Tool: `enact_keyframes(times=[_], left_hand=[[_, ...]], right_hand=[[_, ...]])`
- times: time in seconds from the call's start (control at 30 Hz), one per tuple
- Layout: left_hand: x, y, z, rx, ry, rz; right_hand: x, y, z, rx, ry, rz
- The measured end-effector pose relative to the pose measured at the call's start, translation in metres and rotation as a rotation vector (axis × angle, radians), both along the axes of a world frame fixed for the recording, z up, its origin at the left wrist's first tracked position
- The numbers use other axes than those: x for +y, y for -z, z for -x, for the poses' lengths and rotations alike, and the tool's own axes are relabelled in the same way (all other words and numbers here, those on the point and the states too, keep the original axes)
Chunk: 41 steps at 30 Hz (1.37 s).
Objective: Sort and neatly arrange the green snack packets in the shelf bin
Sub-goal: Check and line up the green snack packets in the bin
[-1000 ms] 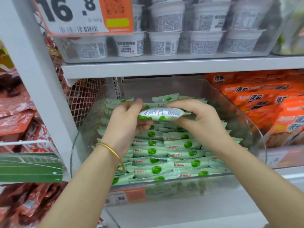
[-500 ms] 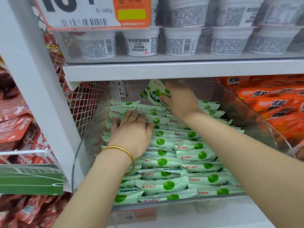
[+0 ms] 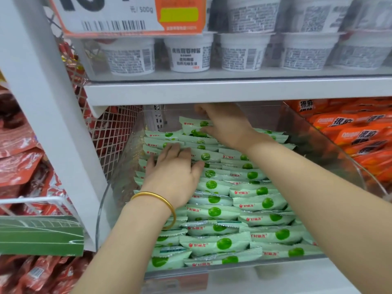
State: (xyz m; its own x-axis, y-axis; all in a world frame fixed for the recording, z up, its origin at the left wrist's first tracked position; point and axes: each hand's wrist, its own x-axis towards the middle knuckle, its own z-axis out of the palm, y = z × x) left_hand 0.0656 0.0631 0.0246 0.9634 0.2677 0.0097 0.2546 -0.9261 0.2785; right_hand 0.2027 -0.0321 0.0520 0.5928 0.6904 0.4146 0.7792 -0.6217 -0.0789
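Note:
A clear plastic shelf bin (image 3: 331, 145) holds several pale green snack packets (image 3: 214, 244) with green dots, stacked in rows. My left hand (image 3: 174, 172), a gold bangle on its wrist, rests flat with straight fingers on the left rows near the back. My right hand (image 3: 224, 124) reaches to the back of the bin and holds one green packet (image 3: 195, 126) there, laid down on the rear of the pile. Its fingertips are partly hidden under the shelf above.
A white shelf board (image 3: 233, 90) hangs low over the bin, with white tubs (image 3: 191, 54) on it. Orange packets (image 3: 356, 132) fill the bin to the right. A wire mesh (image 3: 110, 132) and red packets (image 3: 19, 162) lie left, past a white upright (image 3: 42, 102).
My right hand has carried the packet from above the pile to the back of the bin and lowered it. My left hand let go of it and now lies flat on the left rows.

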Motion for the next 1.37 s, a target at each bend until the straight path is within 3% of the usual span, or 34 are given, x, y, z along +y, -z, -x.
enact_keyframes(times=[0.07, 0.17, 0.4, 0.57, 0.77, 0.93, 1.03, 1.17, 1.3, 1.37], left_hand=[[-0.001, -0.001, 0.0, 0.001, -0.002, 0.004], [-0.002, -0.002, 0.0, 0.005, -0.004, 0.003], [-0.002, -0.002, 0.002, 0.011, -0.002, 0.006], [0.0, -0.003, 0.003, 0.003, 0.0, 0.008], [0.001, -0.004, 0.004, 0.003, 0.004, 0.009], [0.0, -0.006, 0.004, 0.0, -0.005, 0.019], [-0.001, -0.007, 0.004, 0.011, -0.006, 0.022], [-0.001, -0.005, 0.003, 0.014, -0.004, 0.011], [-0.002, -0.004, 0.002, 0.022, -0.01, 0.004], [-0.003, -0.004, 0.002, 0.019, -0.012, 0.007]], right_hand=[[-0.002, 0.005, 0.003, 0.019, -0.086, 0.042], [-0.001, 0.012, 0.002, 0.062, -0.036, 0.171], [0.01, 0.019, 0.006, 0.034, 0.058, 0.164], [0.006, 0.012, 0.002, 0.162, 0.052, 0.093], [0.006, 0.017, 0.0, 0.258, 0.038, 0.194], [0.005, 0.016, 0.004, 0.176, 0.093, 0.12], [0.006, 0.018, 0.001, 0.111, 0.156, 0.183], [0.01, 0.014, -0.004, 0.221, 0.141, 0.245], [0.013, 0.013, -0.004, 0.193, 0.121, 0.343], [0.01, 0.014, -0.003, 0.196, 0.112, 0.284]])
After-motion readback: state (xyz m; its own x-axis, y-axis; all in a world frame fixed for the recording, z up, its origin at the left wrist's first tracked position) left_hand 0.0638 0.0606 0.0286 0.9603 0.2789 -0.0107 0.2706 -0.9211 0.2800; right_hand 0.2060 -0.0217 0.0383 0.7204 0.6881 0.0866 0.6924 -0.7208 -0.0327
